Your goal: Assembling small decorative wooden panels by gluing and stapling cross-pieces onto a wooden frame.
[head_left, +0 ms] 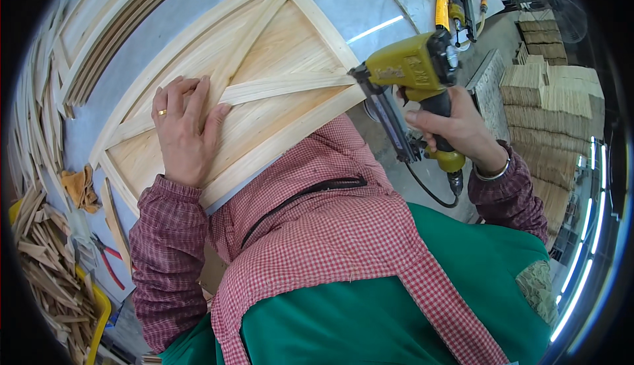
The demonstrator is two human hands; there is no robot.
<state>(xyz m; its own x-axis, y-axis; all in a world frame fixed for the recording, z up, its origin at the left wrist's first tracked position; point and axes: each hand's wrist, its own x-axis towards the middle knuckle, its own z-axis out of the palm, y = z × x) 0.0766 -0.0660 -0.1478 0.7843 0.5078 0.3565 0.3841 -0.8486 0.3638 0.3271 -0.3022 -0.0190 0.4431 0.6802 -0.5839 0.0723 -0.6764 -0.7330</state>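
A framed wooden panel [294, 45] with crossed diagonal strips lies on the table in front of me. My left hand [187, 124] rests on it near the crossing, fingers stretched out and thumb spread against a pale diagonal strip [290, 86]. In my right hand [456, 124] is an olive-yellow pneumatic nail gun [404, 68], gripped by its black handle. The gun's nose is at the panel's right edge, beside that strip's end; whether they touch I cannot tell. A black air hose [426, 192] runs from the gun's base.
Curved wooden frame pieces [125, 32] and thin strips lie at the left, near a tan cloth [80, 187] and red-handled pliers [109, 259]. A yellow-rimmed bin [102, 305] holds wood scraps. More air tools [456, 5] lie at the far right, with stacked boards [548, 101] beyond.
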